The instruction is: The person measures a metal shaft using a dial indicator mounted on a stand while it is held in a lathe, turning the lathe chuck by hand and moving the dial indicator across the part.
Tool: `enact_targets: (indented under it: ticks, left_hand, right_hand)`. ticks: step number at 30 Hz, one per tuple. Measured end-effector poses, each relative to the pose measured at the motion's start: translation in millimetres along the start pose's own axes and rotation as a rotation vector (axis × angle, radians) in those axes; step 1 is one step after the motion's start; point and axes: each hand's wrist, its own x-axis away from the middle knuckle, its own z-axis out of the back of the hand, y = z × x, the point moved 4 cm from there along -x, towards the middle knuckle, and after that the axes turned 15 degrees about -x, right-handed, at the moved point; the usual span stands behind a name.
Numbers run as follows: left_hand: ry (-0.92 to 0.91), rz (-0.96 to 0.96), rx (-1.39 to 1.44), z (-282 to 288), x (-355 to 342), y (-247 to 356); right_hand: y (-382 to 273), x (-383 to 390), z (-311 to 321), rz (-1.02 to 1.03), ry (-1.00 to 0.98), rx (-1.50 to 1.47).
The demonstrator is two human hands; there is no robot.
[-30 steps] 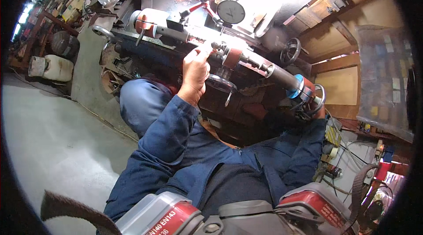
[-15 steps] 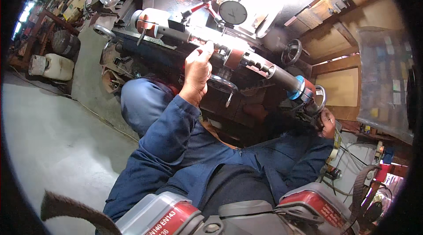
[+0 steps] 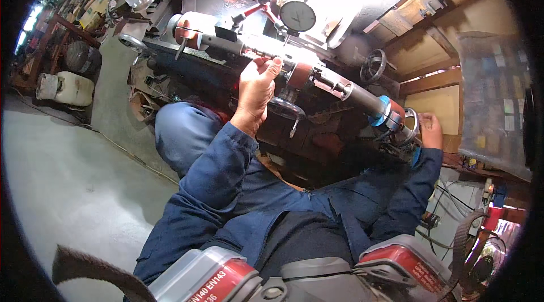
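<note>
My left hand (image 3: 258, 86) is at the middle of a grinding-type machine, thumb and fingers pinched at a thin metal shaft (image 3: 260, 52). Exactly how the fingertips meet the shaft is partly hidden by the hand. Just above stands a round dial gauge (image 3: 297, 16) on a jointed red arm (image 3: 249, 13). The shaft runs between an orange-red workhead (image 3: 188, 28) at the left and a red-brown block (image 3: 301, 75). My right hand (image 3: 430, 131) has its fingers curled on the rim of a small handwheel (image 3: 417, 127) at the machine's right end.
Below the shaft is a cranked handwheel (image 3: 286, 108); another handwheel (image 3: 373, 66) stands farther back. A blue ring (image 3: 381, 111) circles the right end. At left are a whitish container (image 3: 67, 88) and a cable along the floor. A plastic sheet (image 3: 493, 98) hangs at right.
My right hand has moved up along the small handwheel, from below its rim to its right side. My left hand stays at the shaft, its fingers slightly shifted.
</note>
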Motion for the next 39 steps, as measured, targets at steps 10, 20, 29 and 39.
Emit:
enact_targets:
  ticks: [10, 20, 29, 39]
  left_hand:
    - [-0.082, -0.010, 0.004, 1.8, -10.1, -8.2]
    - [-0.141, 0.030, -0.002, 0.1, -13.3, -9.2]
    - [-0.142, 0.039, 0.011, 1.3, -12.0, -8.2]
    - [-0.127, 0.043, 0.037, 2.4, -15.9, -11.9]
  right_hand:
    - [-249.9, 8.5, -83.0, 0.621, -0.183, -0.279]
    - [-246.1, -26.2, -184.0, 0.363, -0.509, -0.563]
    - [-245.5, -34.3, -196.0, 0.294, -0.629, -0.608]
    - [-273.8, -16.3, -173.5, 0.472, -0.455, -0.354]
